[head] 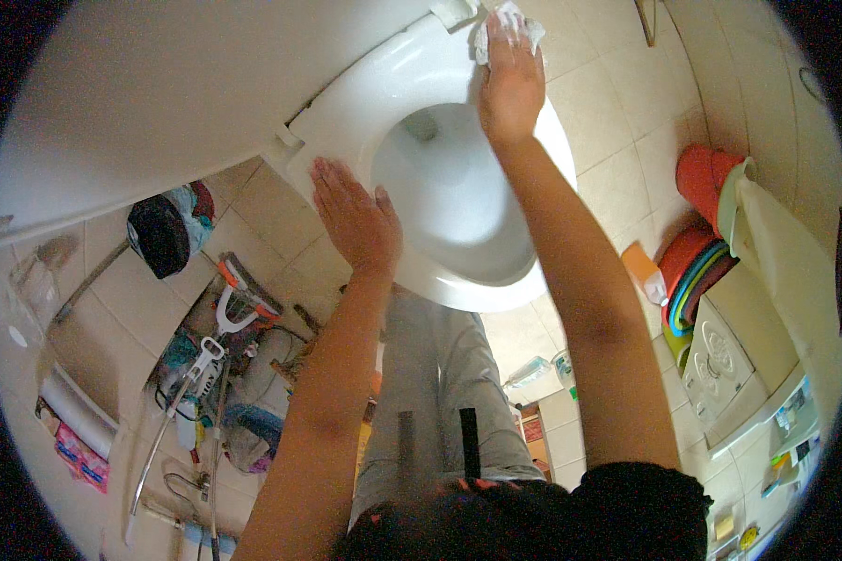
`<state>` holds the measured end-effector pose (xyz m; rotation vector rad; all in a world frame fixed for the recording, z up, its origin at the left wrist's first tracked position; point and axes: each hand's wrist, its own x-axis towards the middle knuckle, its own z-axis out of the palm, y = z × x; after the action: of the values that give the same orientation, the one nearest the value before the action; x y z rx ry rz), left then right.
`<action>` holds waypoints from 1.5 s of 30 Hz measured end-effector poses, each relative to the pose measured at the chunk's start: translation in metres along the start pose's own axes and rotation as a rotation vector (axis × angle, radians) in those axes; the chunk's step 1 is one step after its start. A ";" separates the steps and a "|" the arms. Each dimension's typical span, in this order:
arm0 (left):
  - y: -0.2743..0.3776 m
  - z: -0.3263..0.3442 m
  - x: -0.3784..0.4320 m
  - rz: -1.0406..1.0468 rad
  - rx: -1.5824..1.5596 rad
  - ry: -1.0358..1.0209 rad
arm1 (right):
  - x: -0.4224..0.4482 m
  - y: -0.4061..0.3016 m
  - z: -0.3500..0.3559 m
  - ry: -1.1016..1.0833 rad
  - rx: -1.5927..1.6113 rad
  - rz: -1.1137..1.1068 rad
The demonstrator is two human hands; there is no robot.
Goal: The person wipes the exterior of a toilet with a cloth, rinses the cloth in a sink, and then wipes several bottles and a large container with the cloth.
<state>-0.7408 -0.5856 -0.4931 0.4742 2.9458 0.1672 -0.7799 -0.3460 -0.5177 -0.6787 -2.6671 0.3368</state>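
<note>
A white toilet bowl (pixel 456 189) with its rim bare lies before me, and the inside of the bowl shows. My right hand (pixel 513 91) presses a crumpled white wipe or tissue (pixel 483 43) at the far right edge of the rim, close to a white hinge piece (pixel 455 12). Its fingers lie over the wipe. My left hand (pixel 358 214) rests flat at the left edge of the rim, fingers spread a little, holding nothing. The white surface of the raised lid or tank (pixel 182 84) extends to the upper left.
On the left are a black bag (pixel 160 235), a squeegee or brush head (pixel 249 287) and long metal handles (pixel 158 456). Stacked coloured basins (pixel 687 280), a red bucket (pixel 705 179) and an orange-labelled bottle (pixel 644 272) stand at right. Clear bottles (pixel 530 372) lie behind the bowl's front.
</note>
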 end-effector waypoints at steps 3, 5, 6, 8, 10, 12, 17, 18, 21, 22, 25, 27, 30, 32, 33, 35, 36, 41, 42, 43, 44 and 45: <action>0.003 0.004 -0.008 0.036 0.004 -0.038 | 0.004 -0.051 0.015 0.086 0.102 0.108; 0.004 -0.002 -0.017 0.111 -0.002 -0.099 | -0.018 -0.070 0.024 0.002 0.208 -0.013; 0.002 -0.005 -0.020 0.184 -0.015 -0.151 | -0.035 -0.075 0.028 -0.081 0.335 -0.160; -0.009 0.001 -0.036 0.289 -0.008 -0.273 | -0.065 -0.106 0.026 -0.287 0.432 -0.302; -0.014 0.006 -0.054 0.436 -0.138 -0.414 | -0.085 -0.130 0.029 -0.546 0.418 -0.694; -0.001 0.010 -0.062 0.517 -0.178 -0.407 | -0.119 -0.138 0.040 -0.679 0.541 -0.912; 0.004 0.013 -0.086 0.699 -0.183 -0.591 | -0.094 -0.091 0.033 -0.873 0.819 -1.061; 0.010 0.017 -0.098 0.744 -0.186 -0.542 | -0.072 -0.069 0.034 -0.862 0.765 -0.920; 0.018 0.033 -0.130 0.787 -0.258 -0.383 | -0.010 -0.028 0.007 -0.596 0.291 -0.795; 0.019 0.032 -0.138 0.779 -0.253 -0.388 | -0.004 -0.019 -0.009 -0.435 0.326 -0.737; 0.034 0.023 -0.152 0.896 -0.077 -0.342 | -0.035 0.035 -0.046 -0.288 0.217 -0.448; 0.040 0.018 -0.148 0.875 -0.047 -0.410 | -0.078 0.064 -0.067 -0.338 -0.138 -0.479; 0.039 0.015 -0.144 0.858 -0.218 -0.329 | -0.142 0.081 -0.110 -0.454 0.048 -0.038; 0.043 0.011 -0.143 0.909 -0.205 -0.394 | -0.202 0.094 -0.139 -0.419 0.217 0.207; 0.046 0.008 -0.142 0.945 -0.185 -0.454 | -0.233 0.091 -0.154 -0.417 0.279 0.281; 0.036 0.004 -0.149 0.988 -0.112 -0.396 | -0.271 0.049 -0.187 -0.445 0.203 0.316; 0.030 0.000 -0.146 1.026 -0.050 -0.338 | -0.277 0.027 -0.206 -0.463 0.301 0.424; 0.024 -0.117 -0.117 1.246 -0.318 -0.312 | -0.232 -0.043 -0.322 -0.259 0.631 0.825; 0.019 -0.146 -0.108 1.259 -0.371 -0.294 | -0.207 -0.055 -0.338 -0.136 0.636 0.722; 0.017 -0.174 -0.092 1.286 -0.434 -0.276 | -0.182 -0.059 -0.347 -0.008 0.816 0.730; 0.015 -0.205 -0.071 1.237 -0.620 -0.219 | -0.147 -0.070 -0.356 0.048 0.934 0.817; -0.003 -0.229 -0.048 1.184 -0.622 -0.153 | -0.110 -0.086 -0.357 0.091 1.067 0.902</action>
<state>-0.7355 -0.6236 -0.2622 1.8576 1.9024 1.0305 -0.5815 -0.4252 -0.2000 -1.3390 -1.5178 1.6945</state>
